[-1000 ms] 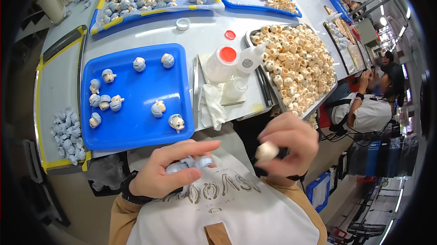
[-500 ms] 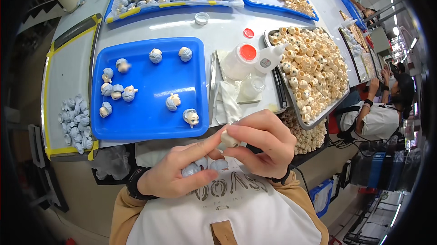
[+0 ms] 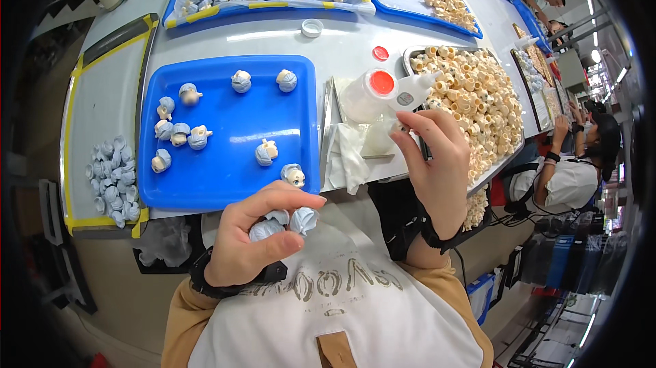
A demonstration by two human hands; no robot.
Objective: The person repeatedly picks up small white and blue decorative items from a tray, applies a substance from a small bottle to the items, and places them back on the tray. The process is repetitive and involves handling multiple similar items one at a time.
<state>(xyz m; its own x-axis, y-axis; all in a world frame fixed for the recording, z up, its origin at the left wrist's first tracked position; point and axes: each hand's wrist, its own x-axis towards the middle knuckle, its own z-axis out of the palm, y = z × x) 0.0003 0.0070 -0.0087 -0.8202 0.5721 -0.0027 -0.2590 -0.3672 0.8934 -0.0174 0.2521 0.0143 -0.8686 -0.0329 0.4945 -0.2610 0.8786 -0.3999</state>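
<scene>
left hand (image 3: 249, 245) sits low, close to the chest, curled around a small clump of pale blue hair caps (image 3: 283, 221), thumb stretched over the top of them. right hand (image 3: 437, 163) is raised at the near table edge, fingers pinched narrow on a small cream piece (image 3: 395, 125) at the fingertips; whether it is fully gripped i cannot tell. that piece hangs just over the small clear cup (image 3: 379, 137) and the white cloth (image 3: 345, 156), right below the two squeeze bottles (image 3: 372, 91) lying on their side, one red-capped.

between the hands, the blue tray (image 3: 225, 176) reaches almost to the table edge; its raised rim runs just above the left thumb. a finished head (image 3: 294, 175) lies near that front rim, others are scattered toward the left and back, leaving a bare stretch across the tray's middle and front.

right of the bottles, a metal tray (image 3: 410, 53) heaped with cream heads overhangs the table edge. far left, a grey tray (image 3: 102, 74) taped in yellow holds a pile of blue caps (image 3: 109, 180) near its front corner. another person (image 3: 574, 163) sits off to the right.
</scene>
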